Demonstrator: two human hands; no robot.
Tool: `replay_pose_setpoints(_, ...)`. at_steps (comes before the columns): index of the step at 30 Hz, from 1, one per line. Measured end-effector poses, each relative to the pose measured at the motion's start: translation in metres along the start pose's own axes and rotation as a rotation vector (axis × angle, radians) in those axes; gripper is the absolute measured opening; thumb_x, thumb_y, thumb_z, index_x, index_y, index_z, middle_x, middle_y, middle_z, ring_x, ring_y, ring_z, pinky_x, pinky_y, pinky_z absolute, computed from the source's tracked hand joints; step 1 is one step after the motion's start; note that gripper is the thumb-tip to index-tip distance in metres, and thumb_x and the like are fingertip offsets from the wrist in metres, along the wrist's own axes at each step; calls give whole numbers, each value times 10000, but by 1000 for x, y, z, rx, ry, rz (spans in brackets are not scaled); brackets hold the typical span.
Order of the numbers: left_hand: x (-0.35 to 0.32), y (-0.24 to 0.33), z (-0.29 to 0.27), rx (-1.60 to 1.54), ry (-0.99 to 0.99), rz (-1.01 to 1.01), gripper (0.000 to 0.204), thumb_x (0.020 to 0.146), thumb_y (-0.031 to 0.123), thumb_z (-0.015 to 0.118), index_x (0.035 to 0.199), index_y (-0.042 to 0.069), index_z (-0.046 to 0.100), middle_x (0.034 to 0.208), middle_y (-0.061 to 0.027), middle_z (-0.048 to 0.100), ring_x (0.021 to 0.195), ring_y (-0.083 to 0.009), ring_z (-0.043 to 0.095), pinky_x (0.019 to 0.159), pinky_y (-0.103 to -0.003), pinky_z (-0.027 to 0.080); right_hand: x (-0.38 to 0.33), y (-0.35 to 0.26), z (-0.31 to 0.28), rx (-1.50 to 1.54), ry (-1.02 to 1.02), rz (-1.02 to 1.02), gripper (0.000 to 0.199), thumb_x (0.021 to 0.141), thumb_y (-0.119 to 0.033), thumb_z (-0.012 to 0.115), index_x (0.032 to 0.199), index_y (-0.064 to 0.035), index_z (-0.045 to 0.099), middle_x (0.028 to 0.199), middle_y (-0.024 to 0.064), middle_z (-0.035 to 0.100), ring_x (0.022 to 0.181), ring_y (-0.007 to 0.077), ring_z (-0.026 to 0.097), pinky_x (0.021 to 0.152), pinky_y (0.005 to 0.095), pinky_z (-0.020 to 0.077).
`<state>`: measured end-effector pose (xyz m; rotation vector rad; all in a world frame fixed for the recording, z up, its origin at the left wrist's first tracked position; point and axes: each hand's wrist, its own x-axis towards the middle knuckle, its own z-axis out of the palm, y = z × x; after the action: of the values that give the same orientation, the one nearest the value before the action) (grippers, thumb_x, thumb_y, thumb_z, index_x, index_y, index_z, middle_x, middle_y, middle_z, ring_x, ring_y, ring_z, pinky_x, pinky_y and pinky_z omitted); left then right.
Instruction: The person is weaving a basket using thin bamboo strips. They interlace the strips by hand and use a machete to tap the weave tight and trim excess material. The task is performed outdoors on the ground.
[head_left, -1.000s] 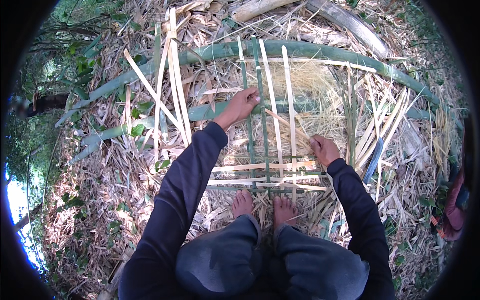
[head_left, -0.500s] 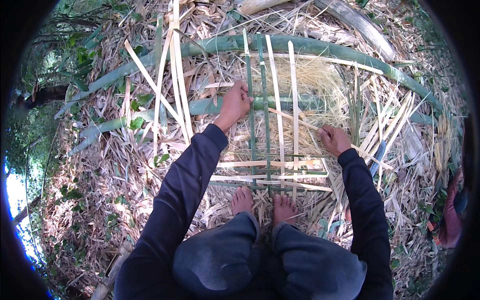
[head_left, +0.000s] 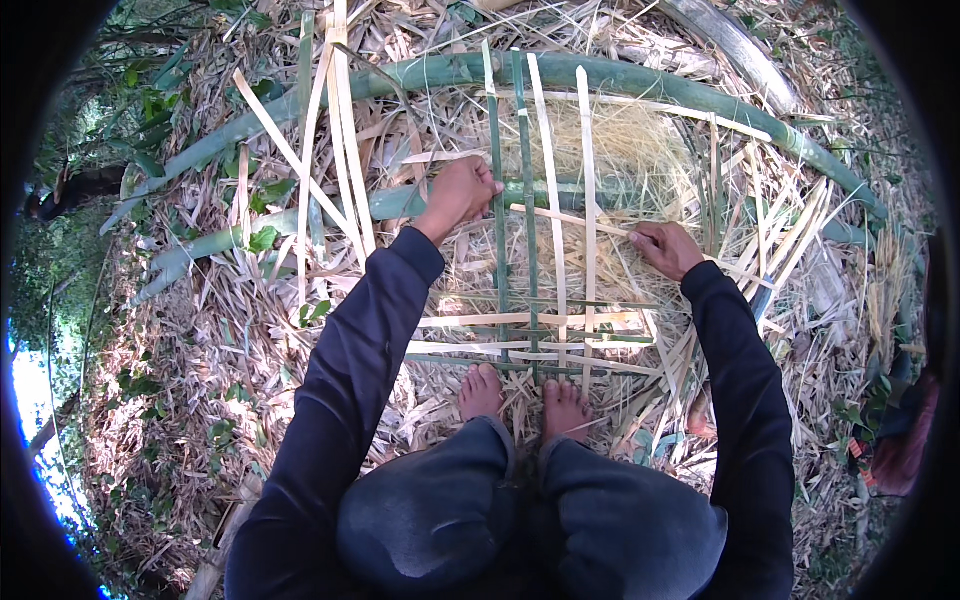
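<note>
The left hand [head_left: 458, 196] is at the leftmost green strip [head_left: 501, 245], fingers curled and their tips at its edge; whether its grip pinches the strip, I cannot tell. The right hand [head_left: 668, 248], farther right and a little nearer, has its grip pressed together on a narrow pale strip [head_left: 570, 217]. From these fingers the pale strip runs left and slightly away, crossing two pale lengthwise strips [head_left: 547, 140] and a second green strip [head_left: 524, 150]; its left end lies just short of the leftmost green one. I cannot tell which crossings go over or under.

The four lengthwise strips stand side by side, pointing from near to far. Their near ends are interlaced with several pale and green crosswise strips [head_left: 480, 320], just beyond the bare feet [head_left: 567, 408]. The far ends lie across a long, curving green pole [head_left: 440, 70]; a second green pole [head_left: 395, 203] lies nearer, passing beneath the lengthwise strips.

To the left, long pale strips [head_left: 340, 130] lie across both poles, some crossing each other. To the right is a loose bundle of pale strips [head_left: 795, 240]. Fine straw-coloured shavings [head_left: 630, 150] spread between the poles, over ground covered with dry leaves [head_left: 250, 330].
</note>
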<state>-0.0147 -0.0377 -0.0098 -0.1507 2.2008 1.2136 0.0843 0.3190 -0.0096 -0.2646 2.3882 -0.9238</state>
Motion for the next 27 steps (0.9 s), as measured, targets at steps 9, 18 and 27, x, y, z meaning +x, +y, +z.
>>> replay_pose_setpoints(9, 13, -8, -6, 202, 21, 65, 278, 860, 209, 765, 757, 46, 565, 583, -58, 591, 496, -168, 559, 495, -325, 430, 33, -23, 7, -73, -22, -58, 396, 1000, -372, 516, 806, -44, 620, 609, 185, 549, 600, 380, 564, 630, 481, 446)
replay_pose_setpoints(18, -26, 4, 9, 274, 231, 173, 203, 838, 204, 745, 805, 40, 629, 731, -137, 647, 728, -323, 626, 685, -429, 481, 20, -33, 10, -93, 104, -3, 325, 990, -348, 546, 994, -57, 689, 904, 204, 693, 879, 402, 643, 789, 487, 504)
replay_pose_setpoints(27, -47, -22, 8, 409, 287, 459, 66, 830, 64, 660, 855, 23, 614, 842, -179, 594, 820, -382, 579, 744, -458, 458, -38, 27, -4, -235, 458, 103, 300, 950, -276, 613, 760, -47, 653, 644, 153, 598, 685, 369, 609, 661, 477, 453)
